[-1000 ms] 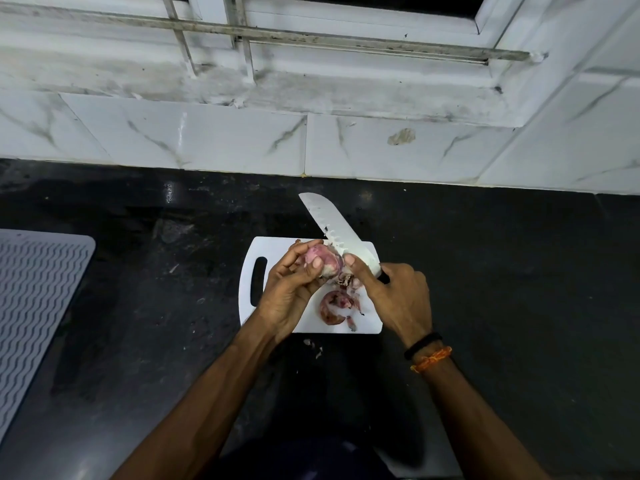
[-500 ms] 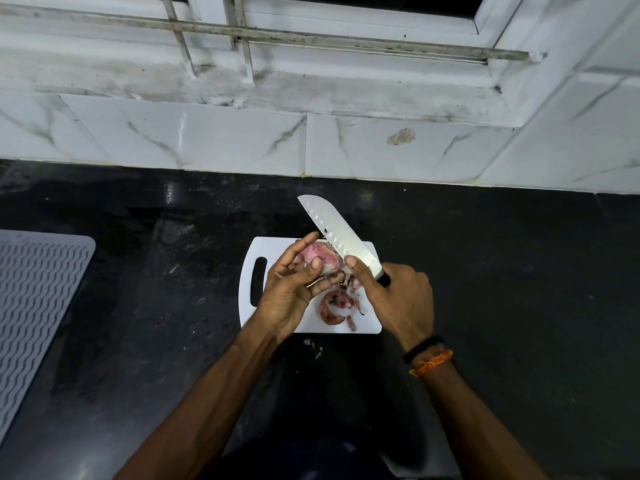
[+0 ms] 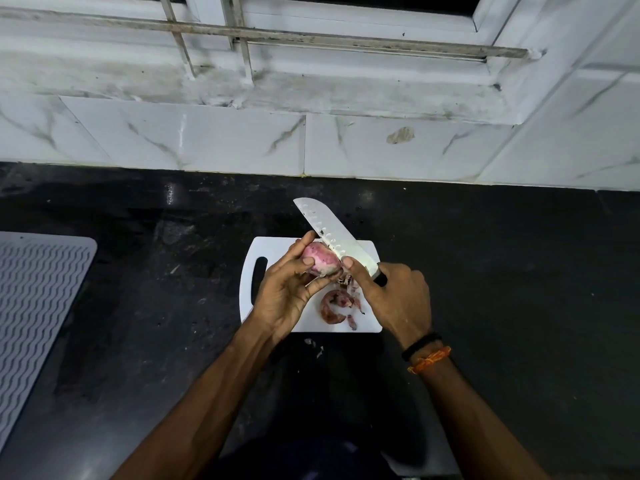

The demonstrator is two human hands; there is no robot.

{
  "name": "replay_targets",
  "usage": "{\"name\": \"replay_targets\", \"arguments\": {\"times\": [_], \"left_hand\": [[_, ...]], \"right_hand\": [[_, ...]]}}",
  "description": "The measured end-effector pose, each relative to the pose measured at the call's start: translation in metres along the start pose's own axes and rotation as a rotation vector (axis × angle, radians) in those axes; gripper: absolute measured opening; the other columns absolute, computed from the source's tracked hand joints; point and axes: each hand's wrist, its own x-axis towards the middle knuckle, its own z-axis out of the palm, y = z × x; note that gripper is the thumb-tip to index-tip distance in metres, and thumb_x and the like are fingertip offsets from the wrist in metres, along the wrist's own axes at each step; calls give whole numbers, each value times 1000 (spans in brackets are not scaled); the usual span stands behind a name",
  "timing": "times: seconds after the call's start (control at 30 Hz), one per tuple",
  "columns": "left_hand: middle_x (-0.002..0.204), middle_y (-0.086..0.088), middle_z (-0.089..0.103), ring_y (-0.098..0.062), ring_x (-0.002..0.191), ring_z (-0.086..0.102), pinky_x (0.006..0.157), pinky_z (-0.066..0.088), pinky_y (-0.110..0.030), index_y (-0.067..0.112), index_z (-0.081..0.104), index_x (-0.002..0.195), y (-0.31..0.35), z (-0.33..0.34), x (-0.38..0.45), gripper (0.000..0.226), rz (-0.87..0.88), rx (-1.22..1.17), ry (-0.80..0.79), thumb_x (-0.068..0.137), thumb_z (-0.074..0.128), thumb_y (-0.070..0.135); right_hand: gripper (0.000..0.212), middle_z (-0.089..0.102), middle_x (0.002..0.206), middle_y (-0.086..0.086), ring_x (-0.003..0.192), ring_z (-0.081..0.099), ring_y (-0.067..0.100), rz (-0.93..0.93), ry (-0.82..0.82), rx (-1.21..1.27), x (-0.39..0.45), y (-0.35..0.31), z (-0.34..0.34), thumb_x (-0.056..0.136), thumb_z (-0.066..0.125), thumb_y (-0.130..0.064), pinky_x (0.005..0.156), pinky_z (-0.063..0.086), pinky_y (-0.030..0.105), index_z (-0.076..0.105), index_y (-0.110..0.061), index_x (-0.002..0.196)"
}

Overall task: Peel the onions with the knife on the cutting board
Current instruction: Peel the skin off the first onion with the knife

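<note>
A white cutting board (image 3: 367,323) lies on the black counter. Above it my left hand (image 3: 287,289) grips a pinkish-red onion (image 3: 320,261), fingers curled round its left side. My right hand (image 3: 394,299) holds the knife (image 3: 329,230) by its dark handle, thumb on the blade near the onion. The wide steel blade points up and to the left and lies against the onion's right side. Reddish onion peels (image 3: 337,306) lie on the board below the hands.
A grey ribbed mat (image 3: 31,299) lies at the counter's left edge. A few peel scraps (image 3: 313,346) sit on the counter just in front of the board. White marble tiles and a window sill rise behind the counter.
The knife blade has shifted slightly along the onion, and my left hand has turned the onion a little. Both hands stay over the board.
</note>
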Motion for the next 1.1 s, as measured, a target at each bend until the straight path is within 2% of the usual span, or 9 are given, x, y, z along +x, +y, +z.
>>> {"name": "replay_targets", "arguments": {"times": [0.23,0.33,0.47,0.57,0.67,0.73,0.8,0.93,1.1], "left_hand": [[146,-24,49,-43,126,56,87,58,-44,7,66,129,-2,-1,0,58,-3,70,44,71,75,4],[150,-26,43,-43,128,55,89,57,-46,3,62,132,-2,0,0,60,4,95,48,73,75,5],[149,-24,44,-39,130,54,96,55,-49,0,59,133,-6,2,0,64,-7,49,92,73,77,12],[121,-22,61,-27,108,66,84,60,-38,1,66,117,-6,7,1,41,-2,7,137,78,72,12],[100,-12,72,-20,93,70,69,59,-28,10,76,93,-1,12,-2,15,13,-44,153,84,65,14],[94,-10,73,-21,90,71,65,60,-28,12,77,82,-2,7,-1,20,13,-84,159,88,57,12],[102,-15,72,-27,96,71,72,62,-34,7,75,98,0,6,-1,17,-22,-129,162,86,63,11],[131,-21,63,-36,119,63,98,54,-48,2,59,134,1,6,-2,70,-47,-119,138,70,83,16],[140,-23,57,-36,122,60,88,58,-43,1,54,139,1,5,-3,84,-34,-175,90,64,89,19]], "right_hand": [[72,40,43,-6,38,37,8,13,29,-78,0,-5,-1,73,49,-88,44,26,22,38,-21,47],[77,40,41,-5,37,36,9,29,25,-77,3,-5,-2,70,47,-91,43,26,21,39,-18,45],[62,38,39,-10,36,44,7,-2,-7,-19,2,-10,-5,71,57,-79,37,30,15,37,-26,47],[54,47,37,-18,43,54,-2,-65,-61,88,-4,-12,-2,77,67,-67,42,37,11,40,-30,48],[59,48,41,-11,44,54,5,-115,-69,53,-11,-11,2,75,62,-76,41,34,14,43,-28,47],[63,47,41,-8,44,53,8,-110,-44,49,-12,-7,3,74,59,-80,41,32,15,45,-25,46],[62,45,38,-9,43,52,6,-69,-23,83,-10,-3,2,76,61,-76,41,29,17,45,-24,45],[61,41,38,-9,41,46,6,22,-5,84,-2,3,-7,73,56,-77,44,25,21,45,-23,47],[68,44,44,-7,39,40,8,15,-54,31,2,7,-7,69,46,-84,44,26,22,51,-19,51]]}}
